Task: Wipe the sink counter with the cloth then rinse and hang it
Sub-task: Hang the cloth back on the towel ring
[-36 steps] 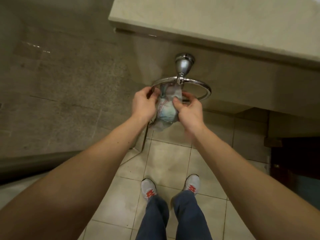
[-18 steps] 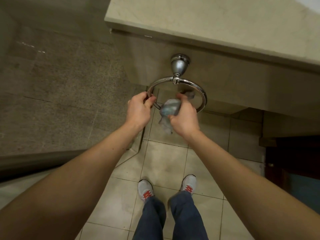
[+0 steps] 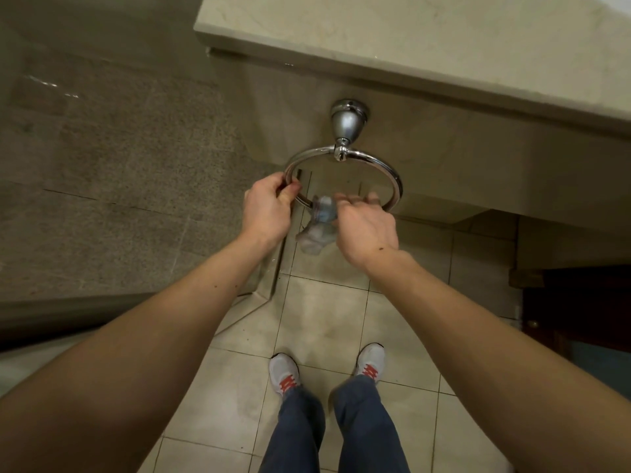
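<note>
A chrome towel ring [image 3: 392, 175] hangs from its mount on the front of the sink counter [image 3: 444, 46]. My left hand [image 3: 268, 208] grips the ring's left side. A small pale blue-grey cloth [image 3: 316, 233] is draped over the ring's lower edge and hangs down bunched. My right hand [image 3: 367, 227] is just right of the cloth. Its fingers are spread and blurred, and the thumb side touches the cloth without closing on it.
The beige stone counter top runs across the upper right. A speckled grey wall [image 3: 119, 182] fills the left. Pale floor tiles [image 3: 327, 319] lie below, with my two feet in grey shoes [image 3: 285, 373]. A dark cabinet opening [image 3: 580, 308] sits at the right.
My right hand, which was clenched on the cloth, has opened its fingers, and the cloth now hangs over the bottom of the ring. My left hand has stayed on the ring's left side.
</note>
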